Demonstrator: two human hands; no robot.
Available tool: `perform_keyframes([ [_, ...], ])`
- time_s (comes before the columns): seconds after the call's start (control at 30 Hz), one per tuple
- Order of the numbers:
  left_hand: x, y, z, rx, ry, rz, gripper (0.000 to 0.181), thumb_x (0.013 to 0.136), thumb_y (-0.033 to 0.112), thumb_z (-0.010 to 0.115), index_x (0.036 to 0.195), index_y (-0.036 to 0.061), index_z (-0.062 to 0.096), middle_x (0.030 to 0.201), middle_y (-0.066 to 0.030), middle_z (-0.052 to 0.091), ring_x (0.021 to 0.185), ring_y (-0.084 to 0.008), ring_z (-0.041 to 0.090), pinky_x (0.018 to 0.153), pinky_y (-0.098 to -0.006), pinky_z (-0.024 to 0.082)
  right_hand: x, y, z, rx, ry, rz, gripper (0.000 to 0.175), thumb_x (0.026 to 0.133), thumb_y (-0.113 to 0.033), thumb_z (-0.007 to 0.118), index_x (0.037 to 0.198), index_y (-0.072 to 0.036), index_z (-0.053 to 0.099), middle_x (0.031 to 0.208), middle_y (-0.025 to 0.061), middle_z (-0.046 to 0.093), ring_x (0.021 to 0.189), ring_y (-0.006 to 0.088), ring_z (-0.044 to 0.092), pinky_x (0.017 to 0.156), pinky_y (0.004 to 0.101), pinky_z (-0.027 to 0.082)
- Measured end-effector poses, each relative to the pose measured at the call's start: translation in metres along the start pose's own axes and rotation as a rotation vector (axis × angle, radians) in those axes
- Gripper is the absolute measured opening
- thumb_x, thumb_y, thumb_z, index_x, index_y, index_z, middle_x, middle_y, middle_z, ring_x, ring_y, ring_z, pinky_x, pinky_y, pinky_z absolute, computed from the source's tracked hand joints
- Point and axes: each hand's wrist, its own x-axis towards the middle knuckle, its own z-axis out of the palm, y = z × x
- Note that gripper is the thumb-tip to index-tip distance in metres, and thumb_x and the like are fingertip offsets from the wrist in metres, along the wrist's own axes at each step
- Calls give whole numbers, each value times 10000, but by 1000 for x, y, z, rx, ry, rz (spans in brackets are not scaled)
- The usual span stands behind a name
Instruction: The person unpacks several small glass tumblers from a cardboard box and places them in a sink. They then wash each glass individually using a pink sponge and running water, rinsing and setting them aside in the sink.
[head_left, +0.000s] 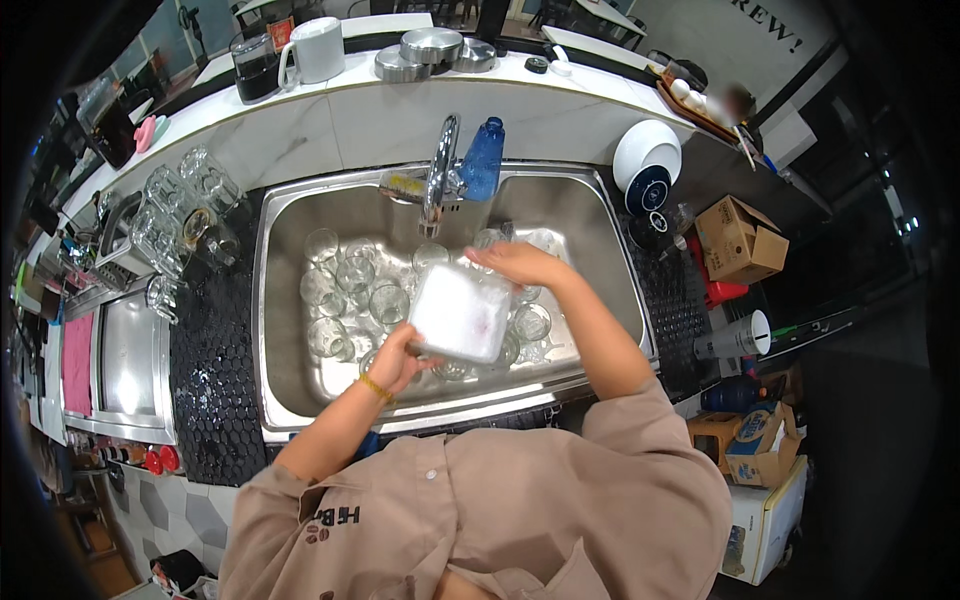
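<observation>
A square, whitish plastic container (459, 311) is tilted above the sink, slightly blurred. My left hand (397, 360) grips its lower left corner, with a yellow bracelet on the wrist. Against the upper right side lies my right hand (517, 262), its fingers stretched along the top edge; whether they grip it is unclear. Below, several clear drinking glasses (390, 302) rest on the floor of the steel sink (289, 390), partly hidden by the container and hands. A chrome faucet (442, 172) stands at the back, with a blue plastic bottle (481, 161) beside it.
Glass mugs (169, 195) crowd the wet black tiled counter (214, 375) at left. On the back ledge stand a white pitcher (317, 51) and round metal tins (431, 46). White bowls (649, 150), a cardboard box (741, 238) and a tall cup (733, 336) are at right.
</observation>
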Motion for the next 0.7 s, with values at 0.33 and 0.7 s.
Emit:
perform_keyframes([
  [0.33,68,35,88,371,-205,106,846,929,568,602,1509,20,322,1502,-168,406,1394,-309,393,1128,-498,354,-71,111,-54,463,420,-80,402,856,64,445,1192,4,656,923,113,722,710,181,706,557,300,585],
  [0.7,41,-29,-8,1992,-392,462,980,610,409,904,1413,62,462,1327,-183,573,1258,-357,511,1028,-472,423,5,240,-78,775,835,152,366,860,104,493,1208,87,604,1056,225,696,802,352,738,617,443,655],
])
